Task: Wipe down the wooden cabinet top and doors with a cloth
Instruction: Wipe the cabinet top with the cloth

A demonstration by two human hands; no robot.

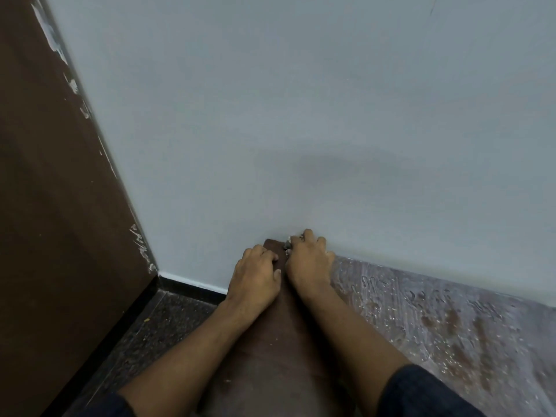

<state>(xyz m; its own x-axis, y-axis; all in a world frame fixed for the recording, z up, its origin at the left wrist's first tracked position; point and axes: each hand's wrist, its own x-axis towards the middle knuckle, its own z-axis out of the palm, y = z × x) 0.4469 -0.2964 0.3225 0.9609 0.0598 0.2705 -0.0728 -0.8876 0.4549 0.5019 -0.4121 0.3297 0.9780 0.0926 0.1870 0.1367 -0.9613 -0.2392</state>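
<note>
Both hands lay close together at the far end of the brown wooden cabinet [270, 335], where its narrow dark side edge met the pale grey-blue painted wall [301, 115]. The left hand [255, 281] rested palm down on that dark brown edge, its fingers [267, 255] curled over the wood near the far corner and holding nothing that could be seen. The right hand [310, 263] sat just beside it, touching it at the thumb side, and its fingers [313, 239] were curled tightly around a small bunched whitish-grey cloth [288, 244], of which only a little crumpled part showed at the knuckles, pressed into the corner between the cabinet and the wall. To the right of the forearms stretched the cabinet's broad top surface [436, 320], brown wood covered in streaky whitish smears and specks, with darker brown patches showing through. Both forearms reached forward from dark blue sleeves [421, 392] at the bottom of the view. To the left of the cabinet, lower down, lay a dark speckled stone floor [156, 323], bordered by a black skirting strip [192, 285] along the foot of the wall. A tall dark brown wooden panel [54, 206] stood at the far left, its edge beside the wall flecked with white paint marks. A soft shadow fell on the wall above the hands.
</note>
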